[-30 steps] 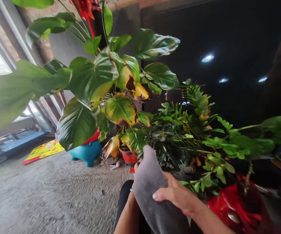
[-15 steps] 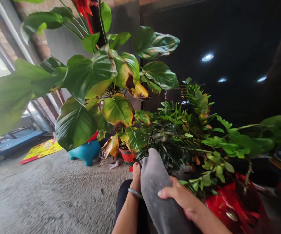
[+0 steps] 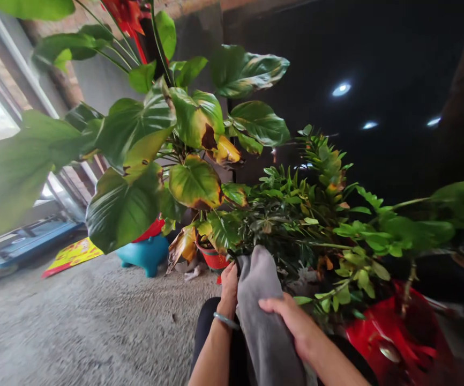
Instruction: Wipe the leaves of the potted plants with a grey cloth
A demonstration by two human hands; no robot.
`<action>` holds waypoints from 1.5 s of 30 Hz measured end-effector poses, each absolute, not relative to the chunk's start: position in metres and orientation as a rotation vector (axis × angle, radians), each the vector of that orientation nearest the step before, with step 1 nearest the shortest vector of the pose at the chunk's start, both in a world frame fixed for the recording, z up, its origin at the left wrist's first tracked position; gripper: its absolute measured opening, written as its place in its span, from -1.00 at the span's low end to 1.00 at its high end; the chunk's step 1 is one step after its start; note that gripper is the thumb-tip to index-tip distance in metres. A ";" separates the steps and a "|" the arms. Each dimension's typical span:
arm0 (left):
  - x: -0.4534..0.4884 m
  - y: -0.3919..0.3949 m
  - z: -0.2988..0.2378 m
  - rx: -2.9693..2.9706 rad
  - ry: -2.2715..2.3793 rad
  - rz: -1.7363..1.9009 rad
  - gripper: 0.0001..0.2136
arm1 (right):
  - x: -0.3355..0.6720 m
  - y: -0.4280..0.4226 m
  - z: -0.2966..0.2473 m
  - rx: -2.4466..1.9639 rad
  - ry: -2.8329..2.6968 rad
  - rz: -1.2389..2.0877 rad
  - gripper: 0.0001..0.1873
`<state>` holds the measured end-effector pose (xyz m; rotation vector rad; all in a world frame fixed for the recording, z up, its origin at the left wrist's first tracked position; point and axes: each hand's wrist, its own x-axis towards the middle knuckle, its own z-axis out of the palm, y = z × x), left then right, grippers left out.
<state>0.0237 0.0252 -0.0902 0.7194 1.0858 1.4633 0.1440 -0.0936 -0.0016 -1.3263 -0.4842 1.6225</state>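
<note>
A soft grey fleece cloth point(image 3: 262, 316) hangs in a narrow upright fold in front of my lap. My left hand point(image 3: 229, 287) pinches its upper left edge, with a pale bangle point(image 3: 226, 320) on the wrist. Across the cloth's front lies my right hand point(image 3: 286, 321), fingers together and pressing on it. Just behind the cloth's top, a small dark loop point(image 3: 236, 261) shows, but I cannot tell what it belongs to. Under both arms are my dark trousers point(image 3: 207, 321).
Potted plants stand close ahead: a broad-leaved plant point(image 3: 135, 128) in a teal pot point(image 3: 146, 254), a small red pot point(image 3: 211, 259), and a leafy plant point(image 3: 324, 177). A glossy red object point(image 3: 393, 338) sits at right. Concrete floor point(image 3: 87, 311) spreads left.
The cloth has narrowed and shifted right, uncovering my left hand and bangle. My right hand has slid up the cloth. The view has tilted slightly.
</note>
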 end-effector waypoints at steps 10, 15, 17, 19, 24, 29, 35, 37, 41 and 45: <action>0.035 0.020 -0.076 0.625 1.057 1.446 -0.54 | 0.222 -0.089 0.069 -0.951 -0.136 1.411 -0.78; 0.041 0.018 -0.071 0.691 1.068 1.454 -0.53 | 0.192 -0.070 0.034 -0.921 0.033 1.580 -0.88; 0.041 0.017 -0.070 0.694 1.070 1.460 -0.52 | 0.177 -0.093 0.006 -1.049 0.082 1.713 -0.81; 0.040 0.018 -0.070 0.691 1.068 1.465 -0.52 | 0.174 -0.120 -0.009 -1.126 0.065 1.750 -0.72; 0.036 0.020 -0.075 0.720 1.095 1.436 -0.53 | 0.220 -0.125 0.034 -1.011 0.016 1.450 -0.75; 0.035 0.019 -0.079 0.692 1.088 1.444 -0.53 | 0.227 -0.068 0.060 -0.793 0.014 1.341 -0.85; 0.036 0.018 -0.080 0.724 1.154 1.444 -0.54 | 0.174 -0.112 -0.007 -1.177 0.070 1.696 -0.79; 0.035 0.018 -0.079 0.724 1.153 1.439 -0.55 | 0.180 -0.136 -0.008 -1.212 0.002 1.682 -0.68; 0.035 0.017 -0.076 0.734 1.142 1.421 -0.55 | 0.218 -0.138 0.042 -1.102 -0.121 1.496 -0.67; 0.037 0.013 -0.072 0.750 1.128 1.416 -0.55 | 0.227 -0.091 0.077 -0.876 -0.117 1.191 -0.76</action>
